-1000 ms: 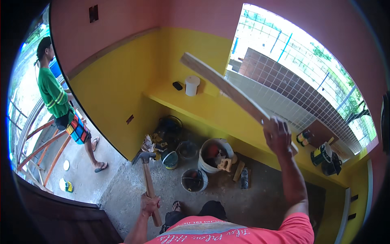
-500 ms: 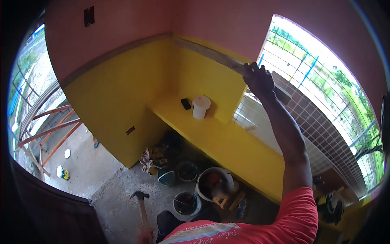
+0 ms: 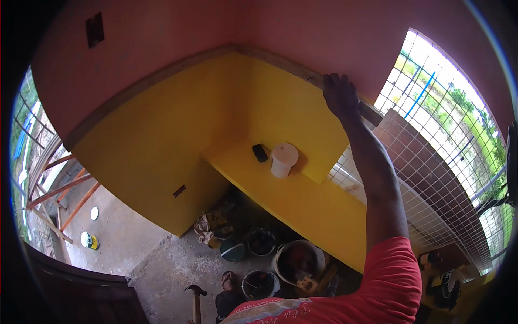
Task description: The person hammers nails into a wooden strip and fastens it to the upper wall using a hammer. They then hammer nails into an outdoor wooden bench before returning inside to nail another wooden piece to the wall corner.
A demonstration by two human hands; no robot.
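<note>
My right hand (image 3: 341, 98) is raised to the wall and closed over a long wooden strip (image 3: 286, 65), pressing it against the surface. This strip runs from the corner along the line between pink and yellow paint, and its end (image 3: 370, 114) sticks out past my hand near the window. A small dark nail-like bit stands on the strip left of my fingers. At the lower edge a claw hammer (image 3: 196, 305) points head up. My left hand grips its handle low down, almost wholly out of the picture.
Below the strip a yellow ledge (image 3: 253, 183) carries a white tub (image 3: 284, 161) and a black block (image 3: 260, 153). Several buckets, one large and white (image 3: 280, 264), crowd the floor under it. A barred window (image 3: 448, 124) is at right; an opening with slanted poles (image 3: 59, 186) lies left.
The view has shifted, so the wall and ledge sit differently. My right hand stays at the strip, its fingers now flatter. The hammer and left hand have sunk lower in the picture.
</note>
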